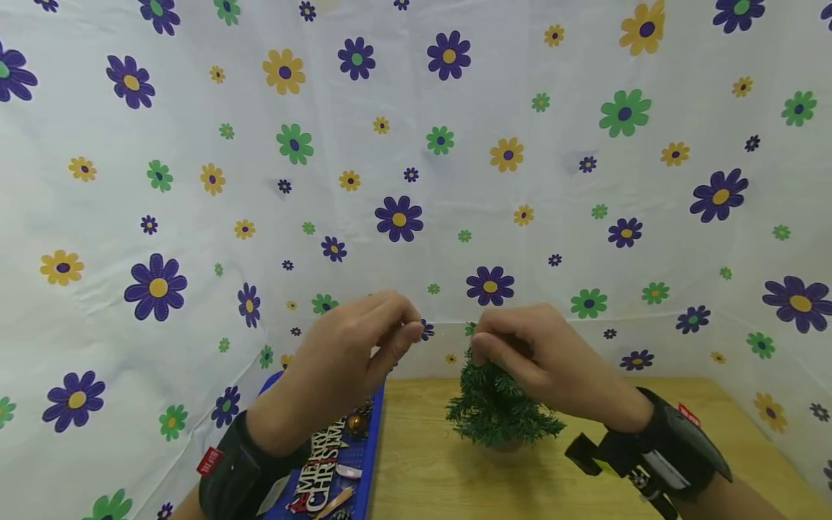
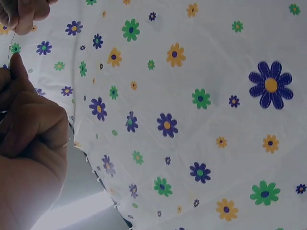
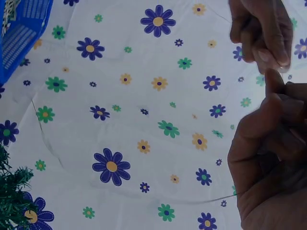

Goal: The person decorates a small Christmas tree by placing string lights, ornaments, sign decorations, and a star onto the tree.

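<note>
Both hands are raised side by side in the head view, thumbs against fingers. My left hand (image 1: 354, 347) is over the blue basket's side, and my right hand (image 1: 542, 354) is in front of the top of a small green artificial Christmas tree (image 1: 497, 415). A thin, wire-like strand (image 2: 10, 45) runs between the pinched fingertips of the two hands in the left wrist view. More of this strand (image 3: 220, 198) loops away from my right hand in a long loose curve in the right wrist view. My left hand's fingers (image 3: 268, 43) appear there close to my right fingertips.
A blue plastic basket (image 1: 373, 455) stands at the left on the wooden table (image 1: 416, 462). Inside it lie a "Merry Christmas" sign (image 1: 320, 469), a gold bauble (image 1: 356, 425) and other small ornaments. A flower-printed white curtain (image 1: 416, 94) hangs behind and at the sides.
</note>
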Demonstrator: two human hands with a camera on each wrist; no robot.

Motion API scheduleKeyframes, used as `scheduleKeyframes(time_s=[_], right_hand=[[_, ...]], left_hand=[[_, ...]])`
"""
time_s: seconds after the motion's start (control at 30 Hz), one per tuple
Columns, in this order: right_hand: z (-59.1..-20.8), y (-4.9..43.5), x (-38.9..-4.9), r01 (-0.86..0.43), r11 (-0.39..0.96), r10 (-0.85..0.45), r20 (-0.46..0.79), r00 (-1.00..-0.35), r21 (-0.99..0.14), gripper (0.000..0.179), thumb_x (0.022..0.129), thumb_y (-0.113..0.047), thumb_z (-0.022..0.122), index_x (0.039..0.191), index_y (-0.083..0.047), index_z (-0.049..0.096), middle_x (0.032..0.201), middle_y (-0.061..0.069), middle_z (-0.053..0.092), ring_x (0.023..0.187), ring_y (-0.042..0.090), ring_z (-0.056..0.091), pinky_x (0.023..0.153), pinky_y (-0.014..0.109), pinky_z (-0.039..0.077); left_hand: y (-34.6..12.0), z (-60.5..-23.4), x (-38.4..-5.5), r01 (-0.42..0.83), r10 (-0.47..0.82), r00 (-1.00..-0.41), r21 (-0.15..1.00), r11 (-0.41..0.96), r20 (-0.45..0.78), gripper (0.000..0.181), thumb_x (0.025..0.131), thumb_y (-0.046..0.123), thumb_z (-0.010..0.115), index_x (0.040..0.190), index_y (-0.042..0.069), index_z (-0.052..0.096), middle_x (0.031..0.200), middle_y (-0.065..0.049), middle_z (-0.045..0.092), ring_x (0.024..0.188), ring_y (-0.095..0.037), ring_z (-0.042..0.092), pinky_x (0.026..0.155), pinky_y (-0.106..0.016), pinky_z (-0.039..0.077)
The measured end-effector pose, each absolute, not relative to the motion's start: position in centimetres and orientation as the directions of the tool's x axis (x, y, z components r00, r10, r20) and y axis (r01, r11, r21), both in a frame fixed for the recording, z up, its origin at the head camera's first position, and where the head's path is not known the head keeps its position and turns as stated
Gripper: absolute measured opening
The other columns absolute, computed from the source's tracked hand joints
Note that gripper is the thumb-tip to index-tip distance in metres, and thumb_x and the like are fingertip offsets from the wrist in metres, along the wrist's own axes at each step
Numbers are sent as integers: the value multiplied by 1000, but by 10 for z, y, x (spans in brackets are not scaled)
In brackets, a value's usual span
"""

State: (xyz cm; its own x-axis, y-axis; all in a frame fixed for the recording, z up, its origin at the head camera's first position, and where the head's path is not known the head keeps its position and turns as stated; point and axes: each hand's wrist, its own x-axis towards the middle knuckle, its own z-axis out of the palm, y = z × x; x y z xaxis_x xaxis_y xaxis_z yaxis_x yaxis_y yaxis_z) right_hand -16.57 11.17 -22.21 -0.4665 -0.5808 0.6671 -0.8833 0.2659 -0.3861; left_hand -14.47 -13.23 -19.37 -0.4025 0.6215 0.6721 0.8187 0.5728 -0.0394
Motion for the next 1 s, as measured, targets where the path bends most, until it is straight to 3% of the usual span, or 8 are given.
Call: scheduleKeyframes(time_s=[0.17,0.37,0.5,0.7,1.0], right_hand=[[-227,146,-153,-862,264,-572,650,-501,-432,27,93,-4,54,83,-28,60,58,-15,39,45,-2,27,40,17,29],[-236,192,-150,-854,352,-577,630,-520,-383,31,89,2,57,88,-28,61,60,-14,38,46,-3,26,42,16,30],[-249,225,-154,-789,451,-530,587,-612,-416,28,90,1,56,86,-26,62,61,-11,40,45,1,27,40,18,30],[-270,263,-166,-649,594,-391,534,-749,-476,20,93,-6,55,83,-22,61,60,-8,41,44,6,31,39,22,30],[-313,308,-188,-539,693,-282,508,-814,-480,21,93,-8,55,79,-21,62,60,-10,40,47,4,32,42,22,29]], left_hand=[[-130,-215,-148,869,690,-438,75,490,576,8,97,22,51,93,19,58,79,13,54,64,1,42,54,-13,38],[-134,-242,-165,882,758,-467,293,368,455,12,99,22,47,98,23,59,72,13,53,55,3,41,48,-14,38],[-144,-267,-186,833,785,-506,439,336,358,17,100,23,43,95,20,58,66,10,46,52,2,36,48,-16,37],[-156,-303,-221,767,753,-600,461,446,270,17,100,29,42,93,27,58,76,10,53,59,-1,42,57,-19,43],[-166,-349,-267,676,631,-732,393,623,258,18,100,23,43,93,27,59,75,10,53,61,-3,46,56,-20,43]])
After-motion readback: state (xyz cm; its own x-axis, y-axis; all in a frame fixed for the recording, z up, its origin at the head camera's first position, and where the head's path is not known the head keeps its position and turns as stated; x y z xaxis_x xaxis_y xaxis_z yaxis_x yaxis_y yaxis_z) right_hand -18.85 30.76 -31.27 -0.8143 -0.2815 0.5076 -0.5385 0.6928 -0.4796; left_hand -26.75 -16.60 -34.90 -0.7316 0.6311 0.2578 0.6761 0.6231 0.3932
